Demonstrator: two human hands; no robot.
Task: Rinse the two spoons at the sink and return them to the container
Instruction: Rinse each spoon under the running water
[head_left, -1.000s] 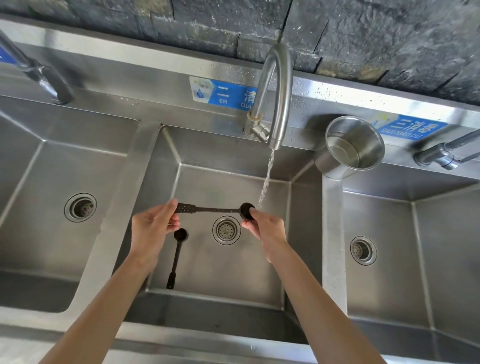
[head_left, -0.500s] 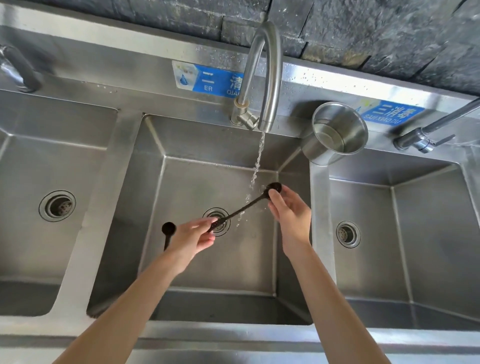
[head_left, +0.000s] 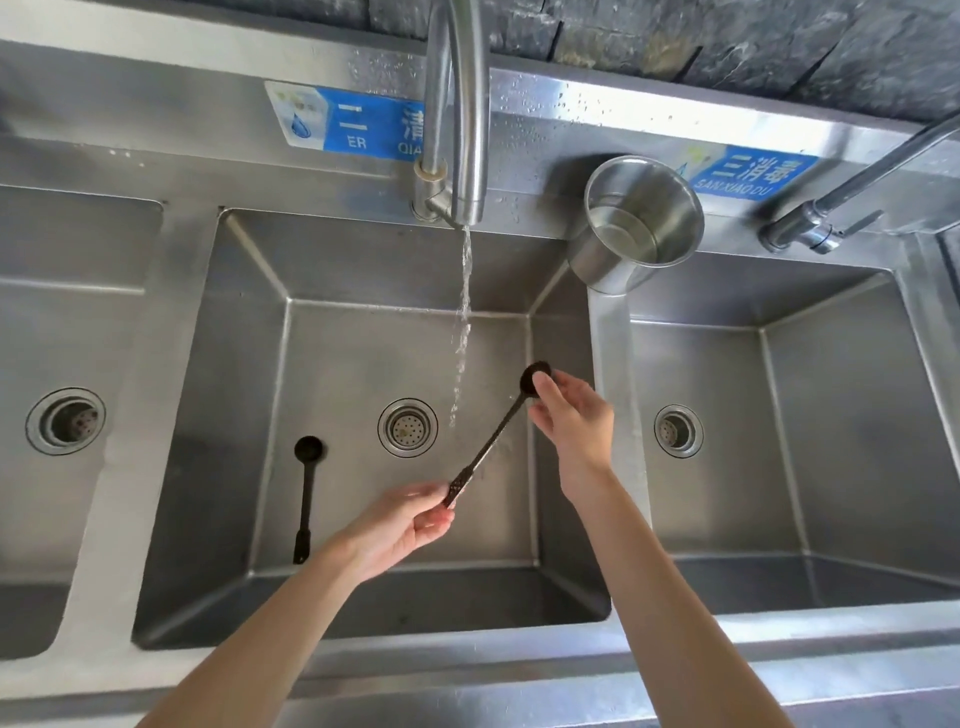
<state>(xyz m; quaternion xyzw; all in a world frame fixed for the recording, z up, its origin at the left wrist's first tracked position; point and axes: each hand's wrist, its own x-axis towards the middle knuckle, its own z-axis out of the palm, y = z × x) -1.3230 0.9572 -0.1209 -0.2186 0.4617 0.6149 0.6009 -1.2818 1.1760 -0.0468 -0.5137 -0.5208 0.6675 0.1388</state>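
My left hand (head_left: 402, 525) pinches the perforated handle end of a long, slim black measuring spoon (head_left: 491, 441) between thumb and fingertips. My right hand (head_left: 571, 415) closes thumb and fingers on the spoon's round bowl, which sits just above and left of that hand's fingertips. The spoon runs on a slant between the two hands, above the floor of the middle stainless-steel basin (head_left: 249, 415).

The thin stream of water (head_left: 464, 322) from the curved steel tap (head_left: 462, 104) falls just to the left of my right hand and seems to pass beside the shaft rather than onto the bowl. To rinse well, I judge the bowl should be brought left under the stream and turned by rolling the handle in my left fingers, with my right thumb rubbing the bowl's hollow; a light pinch should suffice, though wet plastic may slip.

The second black spoon (head_left: 306, 493) lies flat on the basin floor, well to the left of my left hand, bowl away from me, not yet picked up. The round stainless-steel container (head_left: 641, 218) stands on the rim above my right hand, beyond the divider.

Hard to make out: whether water touches the shaft, whether the bowl's hollow faces up, and what the container holds beyond reflections. The tap's top is cut off by the frame.
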